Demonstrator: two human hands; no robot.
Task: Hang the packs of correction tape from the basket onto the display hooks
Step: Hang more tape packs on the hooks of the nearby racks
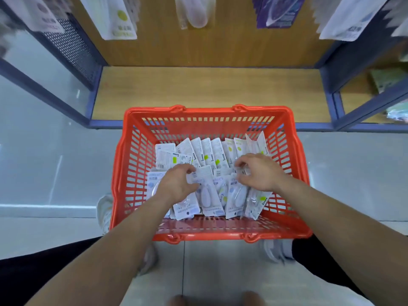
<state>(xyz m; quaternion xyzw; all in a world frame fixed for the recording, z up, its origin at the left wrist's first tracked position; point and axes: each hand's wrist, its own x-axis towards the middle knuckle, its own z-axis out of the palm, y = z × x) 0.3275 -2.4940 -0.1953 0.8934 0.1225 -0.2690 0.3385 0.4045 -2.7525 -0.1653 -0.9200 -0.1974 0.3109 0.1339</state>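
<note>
1. Correction tape packs (209,173) lie piled inside the red basket (209,112), covering its floor.
2. Left hand (178,182) in basket's left half, fingers curled onto a pack; firm grasp cannot tell.
3. Right hand (257,171) in basket's right half, fingers bent pinching at packs; hold unclear.
4. Wooden shelf (209,89) just behind basket; hanging packs (119,21) above it.

Both forearms bare to the elbow, no sleeves in view. Left hand (176,184) and right hand (258,173): no rings, no watch, no gloves, fingers (188,170) uncovered. Dark, near-black trousers (33,274) either side of the red basket (212,236). Pale grey-white sneakers (273,250) just below the basket's near rim, one more beside its left wall; details blurred.
</note>
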